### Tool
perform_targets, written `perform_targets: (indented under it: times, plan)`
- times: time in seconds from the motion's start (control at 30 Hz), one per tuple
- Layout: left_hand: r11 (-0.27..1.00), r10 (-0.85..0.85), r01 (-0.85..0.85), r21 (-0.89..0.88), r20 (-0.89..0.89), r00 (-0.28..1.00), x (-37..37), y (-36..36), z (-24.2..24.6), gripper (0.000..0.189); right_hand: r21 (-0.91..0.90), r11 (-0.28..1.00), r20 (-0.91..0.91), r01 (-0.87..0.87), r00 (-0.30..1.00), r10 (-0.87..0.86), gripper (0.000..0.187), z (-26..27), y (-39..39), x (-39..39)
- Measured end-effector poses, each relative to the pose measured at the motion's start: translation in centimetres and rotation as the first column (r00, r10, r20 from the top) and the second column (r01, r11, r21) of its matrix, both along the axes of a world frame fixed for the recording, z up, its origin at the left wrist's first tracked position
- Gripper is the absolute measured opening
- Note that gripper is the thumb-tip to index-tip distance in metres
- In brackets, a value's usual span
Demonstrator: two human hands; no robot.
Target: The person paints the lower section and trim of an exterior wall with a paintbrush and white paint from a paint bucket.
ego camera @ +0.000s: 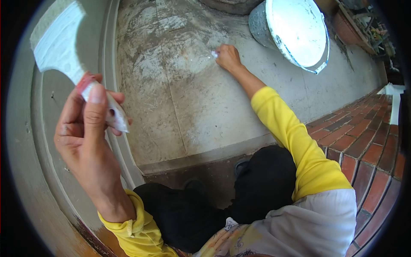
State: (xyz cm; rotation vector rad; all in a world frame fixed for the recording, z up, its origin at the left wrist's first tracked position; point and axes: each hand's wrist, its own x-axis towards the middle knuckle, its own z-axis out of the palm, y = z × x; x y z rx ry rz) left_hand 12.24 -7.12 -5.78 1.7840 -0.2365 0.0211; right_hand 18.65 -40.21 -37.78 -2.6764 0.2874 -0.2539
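A white-coated scraper with a broad, flared blade (59, 41) stands raised at the upper left. My left hand (93, 128) grips its handle, thumb in front, near a red band; the handle has a hole near its end. Over the stained concrete floor (205, 106), my right hand (228, 57) is closed around a small whitish, partly clear object (214, 54), perhaps a plastic bag; most of it is hidden or too faint to make out. To the right of that hand stands a bucket (298, 29) with white material inside and a wire handle.
A grey moulded wall or frame (48, 96) runs along the left. Red brickwork (359, 128) lies at the right, with a white object (392, 96) on it. A reddish pot (348, 29) stands at the upper right. A step edge (205, 157) crosses before my knees.
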Motion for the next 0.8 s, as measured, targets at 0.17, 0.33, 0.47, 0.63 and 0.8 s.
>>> perform_targets:
  times: [0.17, 0.33, 0.47, 0.63, 0.8]
  plan:
    - [0.999, 0.037, -0.039, 0.031, 0.054, 0.998, 0.1, -0.9, 0.1, 0.035, -0.03, 0.999, 0.051, -0.046, 0.998, 0.047, 0.015, 0.0, -1.3, -0.1]
    - [0.999, -0.001, 0.0, 0.047, 0.023, 1.0, 0.0, -0.4, -0.2, 0.035, -0.045, 0.998, 0.027, -0.047, 0.998, 0.048, 0.016, 0.3, -0.2, -0.2]
    - [0.997, 0.009, -0.012, 0.077, 0.034, 0.999, 0.0, -0.6, -0.1, 0.035, 0.04, 0.988, 0.032, -0.15, 0.988, 0.148, 0.017, -0.4, -0.8, -1.4]
    - [0.999, -0.02, 0.02, 0.046, 0.007, 1.0, -0.3, -1.3, 0.3, 0.035, -0.02, 1.0, 0.099, -0.024, 0.995, 0.026, 0.017, 0.2, -1.9, 1.4]
    - [0.994, 0.002, -0.008, 0.11, 0.052, 0.999, -0.7, -1.0, 0.6, 0.036, -0.026, 0.985, -0.063, -0.169, 0.984, 0.167, 0.019, 0.4, -1.1, -2.8]
